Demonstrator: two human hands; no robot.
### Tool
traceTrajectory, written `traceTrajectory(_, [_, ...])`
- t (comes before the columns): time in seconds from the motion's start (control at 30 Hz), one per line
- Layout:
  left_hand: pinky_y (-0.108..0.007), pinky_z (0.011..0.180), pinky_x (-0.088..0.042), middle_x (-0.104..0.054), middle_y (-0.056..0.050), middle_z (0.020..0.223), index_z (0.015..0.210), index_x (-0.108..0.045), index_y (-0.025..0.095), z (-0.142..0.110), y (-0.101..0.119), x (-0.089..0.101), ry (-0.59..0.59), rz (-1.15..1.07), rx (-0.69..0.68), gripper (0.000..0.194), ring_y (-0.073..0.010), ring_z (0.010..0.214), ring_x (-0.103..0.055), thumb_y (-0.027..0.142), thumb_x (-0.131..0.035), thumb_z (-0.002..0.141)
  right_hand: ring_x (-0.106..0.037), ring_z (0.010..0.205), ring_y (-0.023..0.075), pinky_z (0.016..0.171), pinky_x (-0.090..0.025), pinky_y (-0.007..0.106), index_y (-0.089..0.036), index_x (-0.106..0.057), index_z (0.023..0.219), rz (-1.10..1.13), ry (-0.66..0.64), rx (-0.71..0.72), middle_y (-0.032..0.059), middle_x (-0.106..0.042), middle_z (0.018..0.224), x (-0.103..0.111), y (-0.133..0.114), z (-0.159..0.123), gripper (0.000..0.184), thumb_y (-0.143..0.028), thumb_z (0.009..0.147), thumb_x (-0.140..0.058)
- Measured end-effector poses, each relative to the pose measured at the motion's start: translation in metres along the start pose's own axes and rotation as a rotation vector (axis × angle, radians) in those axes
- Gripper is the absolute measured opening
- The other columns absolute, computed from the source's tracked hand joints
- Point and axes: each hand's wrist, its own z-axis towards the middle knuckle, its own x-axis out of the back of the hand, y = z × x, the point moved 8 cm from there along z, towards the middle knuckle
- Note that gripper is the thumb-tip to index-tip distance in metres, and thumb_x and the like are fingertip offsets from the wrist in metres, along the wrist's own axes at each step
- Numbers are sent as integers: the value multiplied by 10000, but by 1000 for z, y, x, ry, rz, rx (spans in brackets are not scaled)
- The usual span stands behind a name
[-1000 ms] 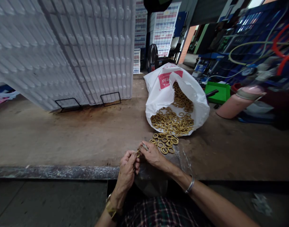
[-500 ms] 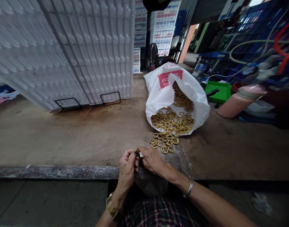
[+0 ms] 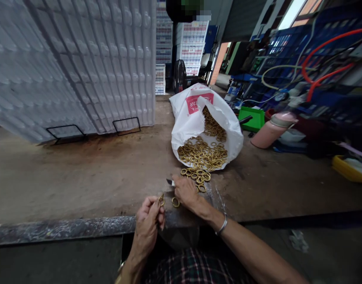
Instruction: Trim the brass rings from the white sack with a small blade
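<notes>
My left hand [image 3: 148, 215] is closed, pinching a brass-coloured ring [image 3: 161, 200] between thumb and fingers above the table's front edge. In my right hand [image 3: 187, 192] is a small knife [image 3: 170, 182]; its dark pointed blade and a bit of white stick out to the left. That hand is low over the table, beside a small pile of brass rings [image 3: 200, 175] and partly covering it. One loose ring [image 3: 175, 202] lies between my hands, near the right one. Behind the pile, a white woven sack [image 3: 181, 118] lies on its side, its torn mouth showing many more rings.
Tall white ribbed plastic panels [image 3: 110, 71] stand at the left by black wire stands [image 3: 126, 126]. Right of the sack are a green tray [image 3: 253, 119], a pink bottle [image 3: 271, 132] and a yellow tray [image 3: 351, 169]. Stacked white crates [image 3: 191, 47] and a fan [image 3: 180, 75] stand behind.
My hands were together at the knife; now they are apart. The right has gone to the pile with the knife, and the left shows a ring. The view has turned slightly right.
</notes>
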Motion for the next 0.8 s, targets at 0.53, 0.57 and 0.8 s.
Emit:
traceTrajectory(0.53, [-165, 399, -350, -613, -35, 730, 794, -570, 150, 13, -15, -1, -48, -358, 217, 213, -112, 583, -557, 251, -699, 658, -552, 795, 169, 637, -318, 260, -197, -543, 945, 126, 165, -76, 48, -591, 917, 5, 43, 4, 156, -277, 833, -470])
traceTrajectory(0.57, [-164, 403, -357, -605, -28, 719, 794, -579, 146, 13, -15, -2, -57, -373, 226, 212, -108, 581, -553, 253, -701, 657, -550, 803, 171, 643, -321, 259, -197, -546, 938, 144, 178, -75, 47, -589, 910, 5, 44, 4, 151, -276, 832, -472])
traceTrajectory(0.8, [-176, 430, -417, -591, -21, 701, 658, -543, 128, 19, -18, -6, 0, -363, 271, 254, -108, 602, -560, 261, -753, 604, -543, 808, 165, 669, -355, 250, -197, -586, 907, 245, 285, -32, 51, -570, 928, 8, 50, 4, 139, -216, 788, -516])
